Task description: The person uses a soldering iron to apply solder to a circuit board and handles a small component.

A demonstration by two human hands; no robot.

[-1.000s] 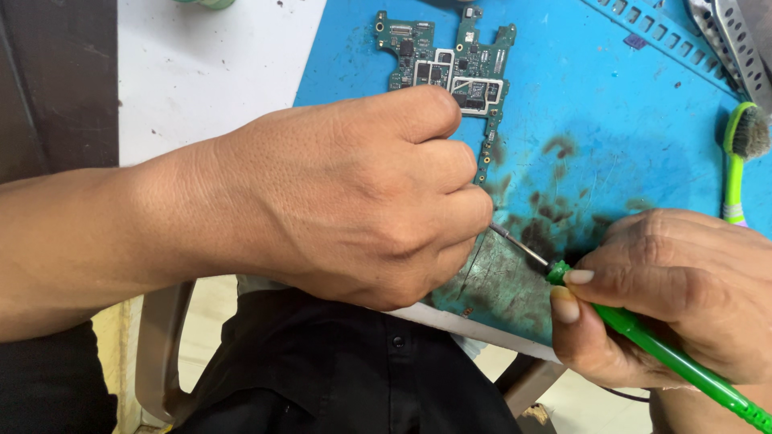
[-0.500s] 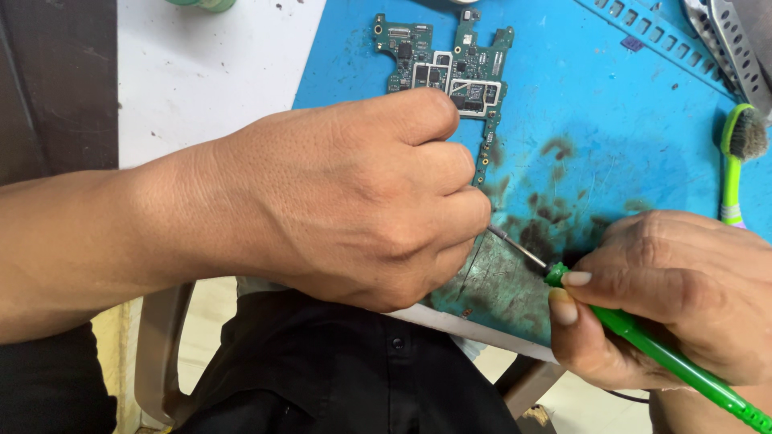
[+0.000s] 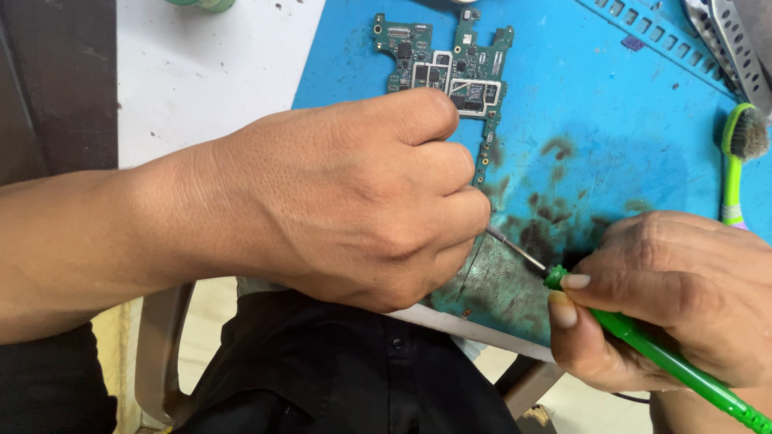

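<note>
At the near edge of the blue work mat [image 3: 643, 104], the left hand [image 3: 354, 201] is curled into a tight fist, grip closed around something small that the fingers hide completely — what it is, I cannot tell. The right hand [image 3: 667, 297] pinches a green-handled soldering iron [image 3: 643, 341] like a pen, grip closed on the handle just behind the metal tip [image 3: 515, 249], and that tip runs straight in under the left knuckles.

The iron looks light and stiff, with a smooth plastic handle; judging by the thin shaft, the hold belongs well back on the green part, never on the metal. Just beyond the fist lies a green circuit board [image 3: 450, 68], flat on the mat, partly covered by the index finger. It looks thin, rigid and fragile — one to lift by its edges.

The mat is stained dark brown near the tip, and it overhangs a white bench [image 3: 209, 80]. A green brush [image 3: 736, 161] lies at the right, metal tools [image 3: 732, 40] in the far corner. Room is tight: both hands crowd the mat's front lip, above the person's dark-clothed lap.
</note>
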